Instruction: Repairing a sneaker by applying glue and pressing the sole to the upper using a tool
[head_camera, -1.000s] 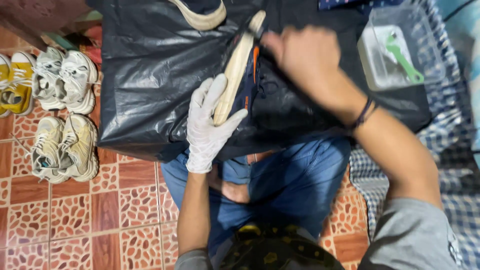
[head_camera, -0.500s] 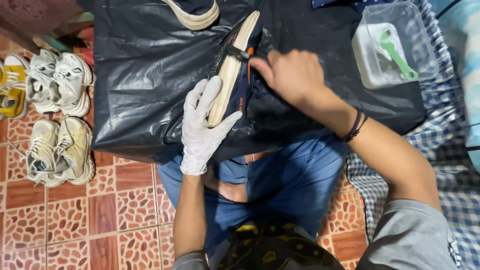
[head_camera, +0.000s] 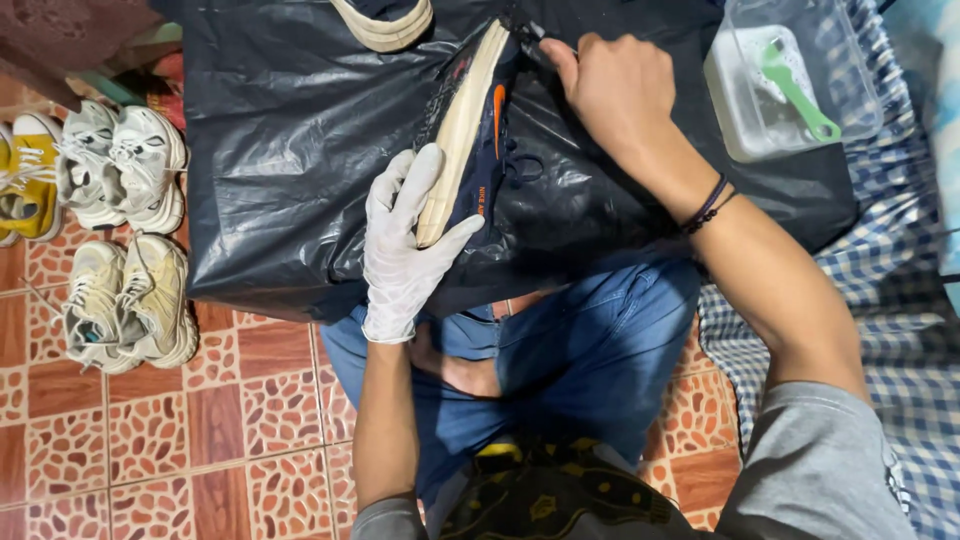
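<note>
Navy shoe (head_camera: 478, 130) hides gloved left hand (head_camera: 405, 250) palm; right hand (head_camera: 615, 90) fingertips unseen.

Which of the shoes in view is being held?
The dark navy sneaker with the cream sole, gripped by the gloved left hand; the pale pairs sit untouched on the tiles.

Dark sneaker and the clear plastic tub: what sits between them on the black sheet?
In the head view, the bare right hand lies between the dark sneaker and the clear tub, over the black plastic sheet.
</note>
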